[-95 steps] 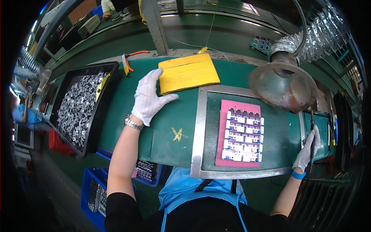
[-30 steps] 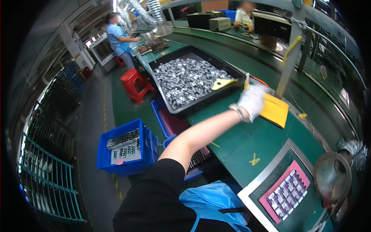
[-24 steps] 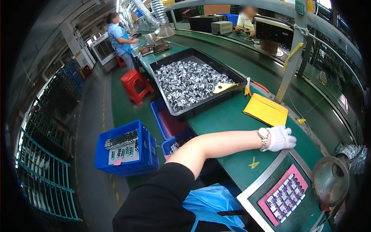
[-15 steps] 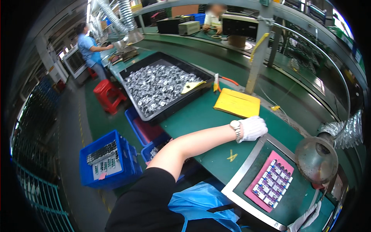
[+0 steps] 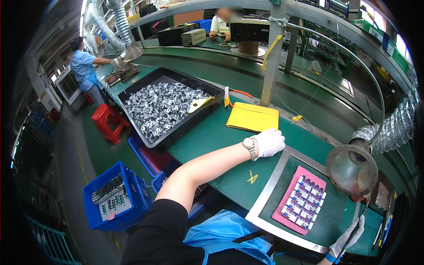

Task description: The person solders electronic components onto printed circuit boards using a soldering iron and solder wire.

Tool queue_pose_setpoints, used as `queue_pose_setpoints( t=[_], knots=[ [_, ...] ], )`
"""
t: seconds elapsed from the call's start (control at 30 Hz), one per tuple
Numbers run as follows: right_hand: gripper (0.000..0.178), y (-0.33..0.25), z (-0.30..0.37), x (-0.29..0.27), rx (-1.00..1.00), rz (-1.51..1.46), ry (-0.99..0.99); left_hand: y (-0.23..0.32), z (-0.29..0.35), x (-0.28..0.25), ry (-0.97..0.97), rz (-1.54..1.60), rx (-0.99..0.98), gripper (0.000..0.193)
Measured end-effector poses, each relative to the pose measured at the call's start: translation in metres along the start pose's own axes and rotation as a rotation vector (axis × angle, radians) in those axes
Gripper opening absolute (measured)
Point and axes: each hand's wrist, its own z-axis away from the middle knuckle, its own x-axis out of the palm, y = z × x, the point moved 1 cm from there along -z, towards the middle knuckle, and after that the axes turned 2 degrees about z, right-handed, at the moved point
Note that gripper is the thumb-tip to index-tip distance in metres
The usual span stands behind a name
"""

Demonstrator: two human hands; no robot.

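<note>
My left hand point(image 5: 270, 142), in a white glove below a wristwatch point(image 5: 249, 144), lies at the far left corner of a metal frame point(image 5: 270, 187). Its fingers are curled down, and what they hold, if anything, is hidden. At the lower right my gloved right hand point(image 5: 351, 236) is closed around a slim, dark soldering iron point(image 5: 365, 207). The iron points up toward a small red container point(image 5: 356, 198) under a round metal fume hood point(image 5: 352, 170). Between my hands, a pink pad point(image 5: 281, 213) inside the frame carries several rows of small purple-and-white circuit boards point(image 5: 304, 203).
A black tray point(image 5: 152, 142) of small metal parts stands left of a yellow folder point(image 5: 252, 116) and orange-handled pliers point(image 5: 227, 98). Yellow strips point(image 5: 252, 177) lie nearby. Blue bins point(image 5: 108, 221) and a red stool point(image 5: 106, 121) stand lower left. Two people work beyond.
The whole view has shifted, so most things sit farther left. My right hand shows more fully with the iron near the red container. My left hand stays at the frame's corner.
</note>
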Motion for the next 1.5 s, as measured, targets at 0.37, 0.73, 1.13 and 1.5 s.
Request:
queue_pose_setpoints(
  t=[0.37, 0.73, 1.13, 1.5],
  knots=[
    [0.030, -0.024, -0.001, 0.006, -0.075, 0.148, 0.086, -0.001, -0.005, -0.022, 0.232, 0.209, -0.169, 0.033],
    [0.031, -0.021, -0.005, 0.005, -0.014, 0.077, 0.140, -0.006, 0.008, -0.001, 0.191, 0.170, 0.098, 0.031],
    [0.024, -0.055, -0.003, -0.013, 0.045, 0.166, 0.337, 0.022, 0.014, -0.018, 0.455, 0.360, 0.135, 0.010],
    [0.037, -0.126, 0.055, -0.027, 0.042, -0.468, -0.314, 0.140, 0.057, -0.061, 0.270, 0.786, 0.295, 0.016]
  ],
)
